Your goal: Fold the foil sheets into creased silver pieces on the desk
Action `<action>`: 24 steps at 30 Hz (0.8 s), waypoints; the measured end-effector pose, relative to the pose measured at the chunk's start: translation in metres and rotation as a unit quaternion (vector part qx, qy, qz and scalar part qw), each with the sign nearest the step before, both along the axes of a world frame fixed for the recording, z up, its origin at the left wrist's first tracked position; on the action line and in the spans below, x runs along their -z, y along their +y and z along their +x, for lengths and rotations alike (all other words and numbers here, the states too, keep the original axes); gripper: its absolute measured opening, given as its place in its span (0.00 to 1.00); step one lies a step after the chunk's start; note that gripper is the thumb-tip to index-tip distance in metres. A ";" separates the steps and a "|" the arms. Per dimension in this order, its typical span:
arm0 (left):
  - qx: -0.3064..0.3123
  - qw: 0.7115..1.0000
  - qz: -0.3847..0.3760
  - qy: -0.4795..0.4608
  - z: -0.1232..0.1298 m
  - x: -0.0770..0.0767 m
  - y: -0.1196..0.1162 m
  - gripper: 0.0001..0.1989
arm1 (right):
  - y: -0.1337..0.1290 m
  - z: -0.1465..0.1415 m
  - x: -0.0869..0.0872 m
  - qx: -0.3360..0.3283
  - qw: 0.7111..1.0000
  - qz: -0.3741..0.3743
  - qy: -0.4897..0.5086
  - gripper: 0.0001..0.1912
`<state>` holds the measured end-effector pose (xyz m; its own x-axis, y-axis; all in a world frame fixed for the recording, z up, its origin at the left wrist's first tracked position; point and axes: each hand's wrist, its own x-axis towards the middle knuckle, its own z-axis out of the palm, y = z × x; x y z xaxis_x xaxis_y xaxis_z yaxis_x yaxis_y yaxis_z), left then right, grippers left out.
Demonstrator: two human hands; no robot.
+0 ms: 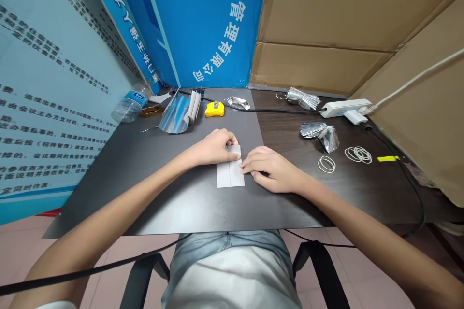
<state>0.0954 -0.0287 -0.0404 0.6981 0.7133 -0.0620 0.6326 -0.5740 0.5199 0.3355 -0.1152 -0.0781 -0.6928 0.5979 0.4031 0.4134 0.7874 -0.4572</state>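
Note:
A small pale grey folded paper [230, 179] with a crease down its middle lies flat on the dark desk in front of me. My left hand [216, 147] is closed at its upper part, thumb on top and the fingers curled round the upper edge. At the right edge, my right hand [273, 170] has its fingers drawn together, their tips gripping the paper. Part of the paper's top and left side is hidden under my left hand.
Behind my hands are a yellow tape measure [214, 109], a curled silvery sheet [177, 113] and a plastic bottle [131, 105]. To the right lie foil strip bundles [319, 135], white rubber bands [358, 154] and a power strip [346, 107] with cables. Cardboard [311, 65] walls the back.

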 end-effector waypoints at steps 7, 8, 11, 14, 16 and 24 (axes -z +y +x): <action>-0.095 0.917 -0.247 -0.297 0.002 0.002 -0.016 0.18 | -0.002 -0.019 -0.009 0.246 0.903 -0.255 0.243 0.21; -0.118 0.890 -0.270 -0.349 0.003 0.003 -0.021 0.19 | -0.002 -0.020 -0.010 0.253 0.881 -0.298 0.266 0.21; -0.156 0.827 -0.300 -0.450 0.004 0.004 -0.032 0.21 | -0.004 -0.019 -0.014 0.258 0.846 -0.347 0.310 0.17; -0.179 0.807 -0.297 -0.478 0.002 0.006 -0.035 0.21 | -0.005 -0.015 -0.017 0.281 0.835 -0.327 0.343 0.16; -0.196 0.800 -0.283 -0.491 0.000 0.007 -0.035 0.19 | -0.005 -0.015 -0.019 0.280 0.821 -0.330 0.372 0.18; -0.182 0.836 -0.226 -0.466 -0.006 0.005 -0.038 0.15 | -0.004 -0.014 -0.019 0.260 0.786 -0.351 0.438 0.17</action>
